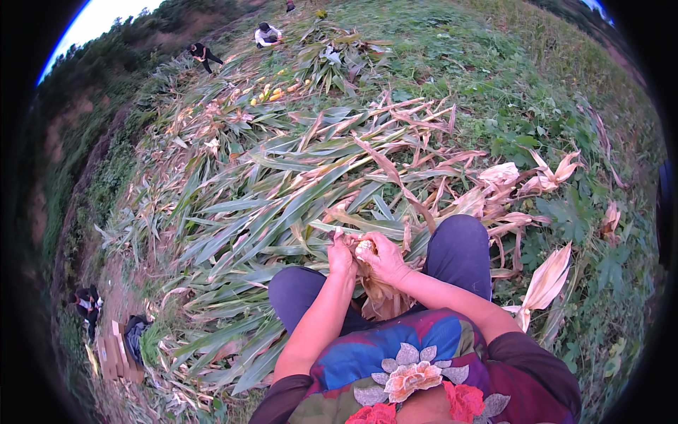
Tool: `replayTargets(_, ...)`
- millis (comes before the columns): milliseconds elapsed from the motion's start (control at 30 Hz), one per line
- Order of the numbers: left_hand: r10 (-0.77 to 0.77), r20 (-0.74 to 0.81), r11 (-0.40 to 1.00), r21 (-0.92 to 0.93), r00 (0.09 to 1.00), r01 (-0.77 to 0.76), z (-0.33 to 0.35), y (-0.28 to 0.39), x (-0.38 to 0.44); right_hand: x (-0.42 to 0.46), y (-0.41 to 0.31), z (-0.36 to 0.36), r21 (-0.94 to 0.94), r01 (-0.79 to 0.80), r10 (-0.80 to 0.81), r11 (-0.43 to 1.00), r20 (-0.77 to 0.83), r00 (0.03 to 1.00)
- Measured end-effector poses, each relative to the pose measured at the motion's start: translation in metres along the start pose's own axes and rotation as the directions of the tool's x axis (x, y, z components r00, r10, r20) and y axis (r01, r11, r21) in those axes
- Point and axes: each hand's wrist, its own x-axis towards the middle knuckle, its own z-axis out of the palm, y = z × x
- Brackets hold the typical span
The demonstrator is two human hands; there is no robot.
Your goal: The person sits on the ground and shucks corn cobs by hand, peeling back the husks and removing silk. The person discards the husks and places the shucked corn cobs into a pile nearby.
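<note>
In front of my bent knees, my right hand [387,259] grips a partly husked corn ear [366,247], with pale and yellow kernels showing at its tip. Dry tan husk [382,298] hangs below that hand, between my legs. My left hand [342,257] is close beside the ear on its left, fingers curled on what looks like a strip of husk with a dark end. The fingers hide most of the strip. Cut corn stalks [296,204] with long green leaves lie just beyond both hands.
Opened dry husks [545,281] lie to my right, beside low green plants [572,222]. Husked yellow ears [276,95] are scattered farther up the field. Cardboard [110,356] and dark cloth [136,339] lie at left. Other people [267,36] are at a distance; one [89,307] is at left.
</note>
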Motion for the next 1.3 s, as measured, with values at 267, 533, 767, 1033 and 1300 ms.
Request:
replayTargets(267, 0.13, 0.055, 0.99, 0.047, 0.99, -0.132, 0.019, -0.02, 0.002, 0.024, 0.043, 0.019, 0.137, -0.196, 0.223, 0.971, -0.232, 0.947)
replayTargets(533, 0.074, 0.301, 0.584, 0.76, 0.951, -0.286, -0.009, -0.012, -0.013, 0.083, 0.102, 0.022, 0.358, -0.27, 0.358, 0.894, -0.209, 0.91)
replayTargets(767, -0.374, 0.474, 0.257, 0.879, 0.797, -0.402, -0.095, 0.004, -0.14, 0.131, 0.142, -0.074, 0.844, -0.342, 0.861, 0.413, -0.238, 0.45)
replayTargets(1033, 0.122, 0.7, -0.091, 0.714, 0.704, -0.694, -0.012, 0.104, -0.131, 0.156, -0.03, -0.091, 0.796, -0.306, 0.404, 0.522, 0.086, 0.911)
replayTargets(1300, -0.205, 0.624, 0.896, 0.43, 0.754, -0.113, -0.007, 0.046, -0.125, 0.085, -0.089, -0.078, 0.622, -0.459, 0.116, 0.635, 0.511, 0.852)
